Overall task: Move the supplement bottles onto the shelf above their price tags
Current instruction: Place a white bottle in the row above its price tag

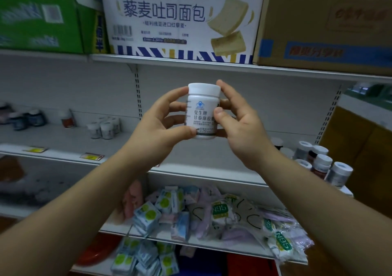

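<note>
A white supplement bottle with a white cap and a dark-lettered label is held upright in mid-air in front of the white middle shelf. My left hand grips its left side, thumb at the bottom. My right hand pinches its right side, thumb on the label. More white-capped bottles stand at the shelf's right end. A small group of white bottles stands at the back left. Yellow price tags lie on the shelf's front edge at left.
Cardboard cartons, one a white bread box, fill the top shelf. Dark jars stand far left on the middle shelf. The lower shelf holds a heap of mask packets. A brown carton stands at right.
</note>
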`<action>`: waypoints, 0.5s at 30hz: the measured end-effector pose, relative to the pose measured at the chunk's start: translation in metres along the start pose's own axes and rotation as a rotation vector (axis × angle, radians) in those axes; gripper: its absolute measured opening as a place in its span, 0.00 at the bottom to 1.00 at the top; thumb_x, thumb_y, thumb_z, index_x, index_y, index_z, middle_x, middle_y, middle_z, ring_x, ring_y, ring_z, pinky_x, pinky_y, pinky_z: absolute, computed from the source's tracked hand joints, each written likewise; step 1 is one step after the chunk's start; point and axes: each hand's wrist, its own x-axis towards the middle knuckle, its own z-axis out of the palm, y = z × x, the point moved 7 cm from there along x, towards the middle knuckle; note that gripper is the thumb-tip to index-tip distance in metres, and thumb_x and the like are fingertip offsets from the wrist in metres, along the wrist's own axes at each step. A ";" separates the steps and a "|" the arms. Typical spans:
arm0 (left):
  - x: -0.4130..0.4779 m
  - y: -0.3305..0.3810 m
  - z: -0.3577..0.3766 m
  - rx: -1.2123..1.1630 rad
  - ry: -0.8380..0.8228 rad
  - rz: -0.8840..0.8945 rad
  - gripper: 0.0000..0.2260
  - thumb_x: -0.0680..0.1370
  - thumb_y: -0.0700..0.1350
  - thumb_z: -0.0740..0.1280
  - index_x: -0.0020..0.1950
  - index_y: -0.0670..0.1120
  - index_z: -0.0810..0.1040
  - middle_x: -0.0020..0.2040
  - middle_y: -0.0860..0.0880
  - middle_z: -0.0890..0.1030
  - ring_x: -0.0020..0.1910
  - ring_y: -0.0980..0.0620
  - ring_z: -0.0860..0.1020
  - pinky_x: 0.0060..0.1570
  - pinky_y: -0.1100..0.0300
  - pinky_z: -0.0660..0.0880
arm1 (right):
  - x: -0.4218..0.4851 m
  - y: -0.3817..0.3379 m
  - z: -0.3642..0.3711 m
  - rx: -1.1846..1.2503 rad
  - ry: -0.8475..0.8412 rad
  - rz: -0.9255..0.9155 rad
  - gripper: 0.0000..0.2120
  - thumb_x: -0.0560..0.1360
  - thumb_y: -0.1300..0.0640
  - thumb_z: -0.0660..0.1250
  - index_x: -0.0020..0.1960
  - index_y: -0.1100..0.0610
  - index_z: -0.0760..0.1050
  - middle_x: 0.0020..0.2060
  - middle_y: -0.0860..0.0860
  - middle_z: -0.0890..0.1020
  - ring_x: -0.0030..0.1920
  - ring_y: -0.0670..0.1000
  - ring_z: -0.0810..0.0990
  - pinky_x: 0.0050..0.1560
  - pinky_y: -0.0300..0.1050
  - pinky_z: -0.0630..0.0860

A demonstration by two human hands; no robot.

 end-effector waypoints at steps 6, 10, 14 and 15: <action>-0.017 -0.004 -0.096 0.050 0.032 -0.030 0.29 0.67 0.37 0.70 0.63 0.60 0.71 0.55 0.47 0.75 0.53 0.51 0.80 0.47 0.60 0.78 | 0.028 0.016 0.092 0.013 -0.023 0.006 0.22 0.79 0.62 0.59 0.64 0.39 0.64 0.53 0.48 0.74 0.49 0.46 0.80 0.50 0.43 0.81; -0.032 -0.020 -0.177 0.078 0.063 -0.083 0.29 0.71 0.30 0.68 0.64 0.57 0.69 0.56 0.46 0.76 0.53 0.52 0.80 0.47 0.61 0.78 | 0.048 0.041 0.170 -0.005 -0.061 0.048 0.23 0.77 0.61 0.63 0.64 0.38 0.64 0.53 0.44 0.74 0.49 0.44 0.81 0.48 0.40 0.80; -0.051 -0.048 -0.252 0.079 0.076 -0.168 0.29 0.71 0.28 0.67 0.63 0.56 0.70 0.57 0.46 0.78 0.56 0.51 0.80 0.52 0.56 0.78 | 0.063 0.078 0.244 -0.004 -0.077 0.116 0.24 0.76 0.63 0.65 0.64 0.41 0.65 0.54 0.44 0.74 0.46 0.40 0.81 0.47 0.38 0.80; -0.055 -0.056 -0.268 0.072 0.081 -0.193 0.28 0.72 0.28 0.66 0.62 0.56 0.71 0.57 0.46 0.78 0.56 0.51 0.80 0.52 0.56 0.78 | 0.066 0.089 0.261 -0.012 -0.087 0.136 0.25 0.76 0.64 0.65 0.64 0.41 0.65 0.56 0.46 0.74 0.47 0.41 0.80 0.48 0.39 0.80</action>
